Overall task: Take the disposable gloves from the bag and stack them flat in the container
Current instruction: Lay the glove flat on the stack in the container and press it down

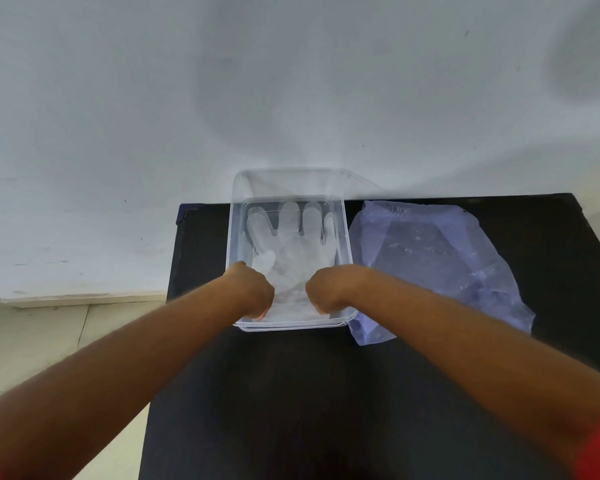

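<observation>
Reaching into the clear container [343, 237], we had our left hand [252, 292] and right hand [328, 291] curled at the cuff of the gloves [293, 251] lying flat inside; whether they pinched it, we couldn't tell. Flimsy, slippery film, we judged, best held at the cuff corners. The bag [440, 265] lay just beside.

translucent gloves [291, 247] flat, fingers away, in clear container [343, 244]; crumpled bluish bag [437, 258] just right.
</observation>
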